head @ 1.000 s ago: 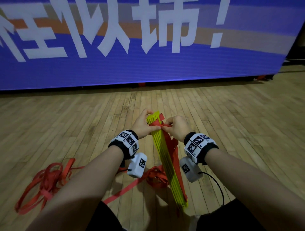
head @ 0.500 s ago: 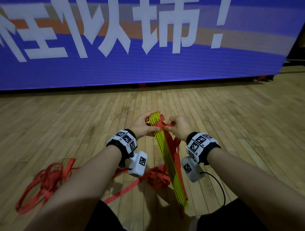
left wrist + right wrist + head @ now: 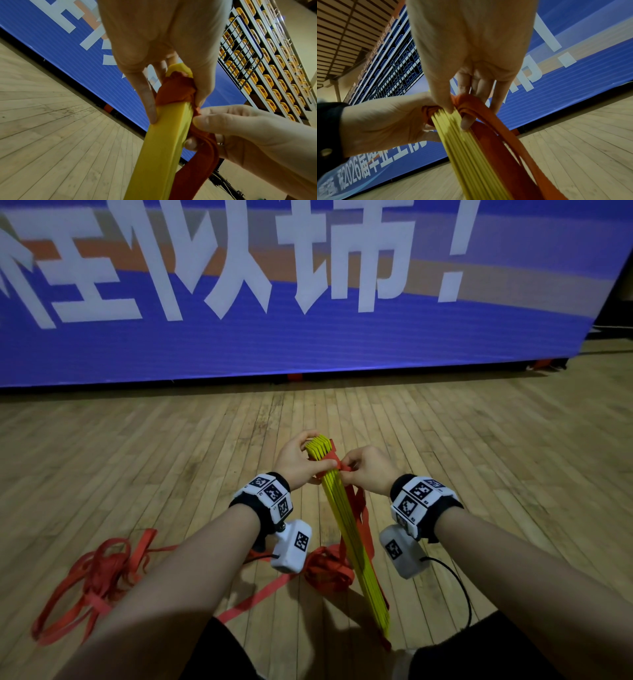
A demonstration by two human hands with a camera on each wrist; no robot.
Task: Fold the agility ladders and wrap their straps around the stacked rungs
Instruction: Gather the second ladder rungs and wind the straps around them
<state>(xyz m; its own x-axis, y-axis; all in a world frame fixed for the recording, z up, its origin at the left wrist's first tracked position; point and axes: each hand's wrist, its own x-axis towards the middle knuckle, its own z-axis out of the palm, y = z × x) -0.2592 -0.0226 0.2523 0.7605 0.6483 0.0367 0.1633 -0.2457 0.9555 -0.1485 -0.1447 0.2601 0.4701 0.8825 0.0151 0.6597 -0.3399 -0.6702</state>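
A stack of yellow rungs [image 3: 346,529] stands tilted between my forearms, its low end near my knees. My left hand [image 3: 297,463] grips the stack's upper end, thumb across the red strap [image 3: 329,460] wound round it. From the right, my right hand [image 3: 365,470] pinches that strap against the rungs. In the left wrist view my left hand [image 3: 171,86] holds the bunched strap [image 3: 175,92] on the rungs [image 3: 161,148]. In the right wrist view my right hand [image 3: 464,108] pinches the strap [image 3: 471,100] beside the rungs [image 3: 471,155].
Loose red strap loops [image 3: 99,570] lie on the wooden floor [image 3: 137,474] at the left, and another bunch [image 3: 329,570] sits by the stack's middle. A big blue banner [image 3: 308,302] closes off the far side. Stadium seats [image 3: 267,67] rise behind.
The stack's top has shifted slightly, and my left thumb now lies across the strap where my right hand pinches it. Both hands have stayed at the upper end.
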